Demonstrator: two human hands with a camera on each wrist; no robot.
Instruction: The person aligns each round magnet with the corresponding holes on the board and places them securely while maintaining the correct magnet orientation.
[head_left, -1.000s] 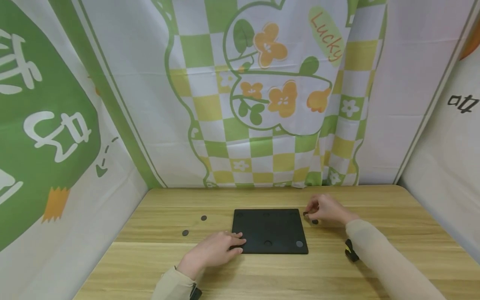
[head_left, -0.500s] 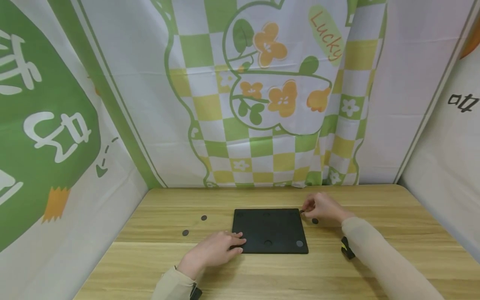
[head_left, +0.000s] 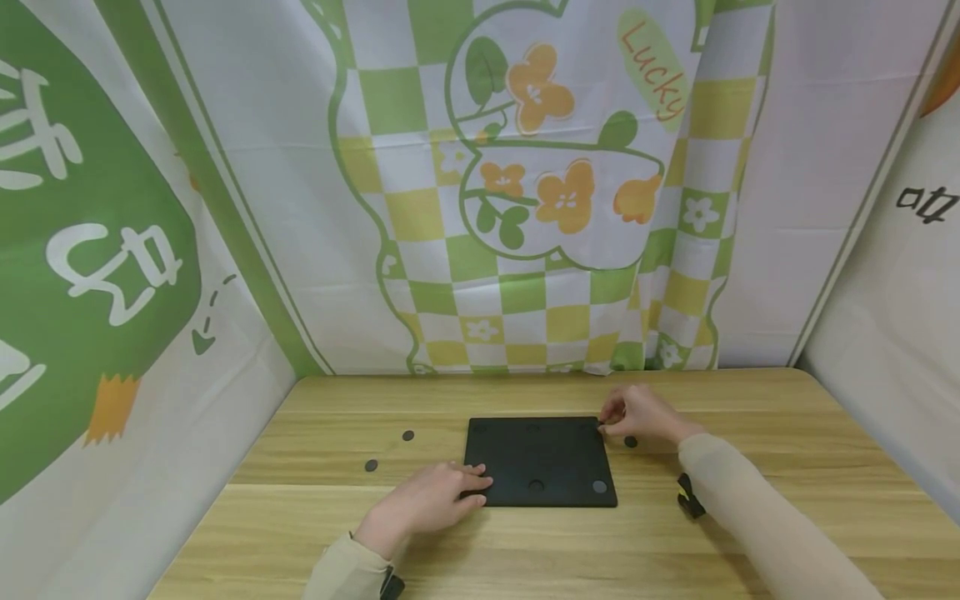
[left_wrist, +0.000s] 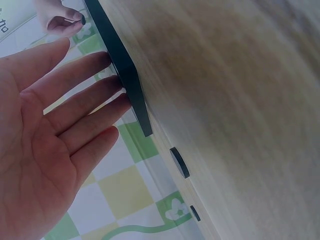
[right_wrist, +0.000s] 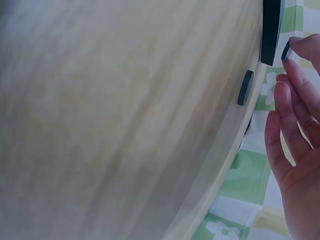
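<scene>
A flat black rectangular board (head_left: 555, 454) with shallow round recesses lies on the wooden table. My left hand (head_left: 427, 500) rests its straight fingers on the board's near left corner. At the far right corner, my right hand (head_left: 648, 417) pinches a small dark disc (right_wrist: 286, 51) between thumb and index finger, held on edge above the board's level. The other fingers of that hand extend loosely. A greyish disc (head_left: 599, 487) sits in the near right recess, and the near middle recess (head_left: 536, 486) holds none.
Two loose dark discs, one farther back (head_left: 408, 436) and one nearer (head_left: 371, 466), lie left of the board. Another disc (head_left: 631, 442) lies just right of it, below my right hand. A patterned curtain (head_left: 525, 317) hangs behind the table's far edge (head_left: 375, 377).
My right hand has moved a little left with the pinched disc, from beside the board to its far right corner. My left hand has stayed in place.
</scene>
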